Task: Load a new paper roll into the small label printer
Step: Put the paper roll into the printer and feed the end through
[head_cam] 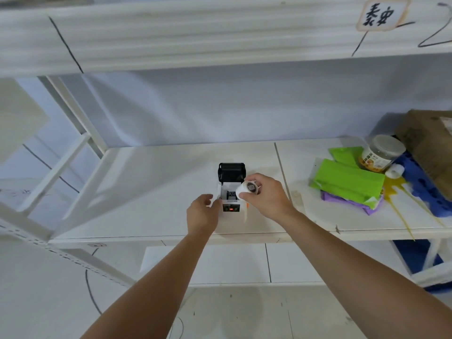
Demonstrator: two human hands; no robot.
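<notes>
One small label printer stands on the white shelf board, near its front edge and about midway across. Its body is white and boxy, its black lid is tipped up and back at the far side, and the open bay shows dark parts inside. A red light glows on the dark front panel; any lettering there is too small to read.

One paper roll, a white cylinder with a dark core end facing the camera, sits just over the right side of the open bay. The right hand pinches it, fingers curled over the top and thumb beneath. A loose white strip hangs down from the roll, past the printer's front right corner.

The left hand rests against the printer's left side, fingers curled together with the tips touching the white casing.

Far to the right on the same shelf lie two green flat packets over one purple packet, one clear round jar with an orange label whose print is unreadable, one small white cap, a blue moulded tray and one brown cardboard box. A yellow liquid streak runs from the jar towards the shelf's front edge.

On the upper shelf rail, far right, one label carries two handwritten black Chinese characters.
</notes>
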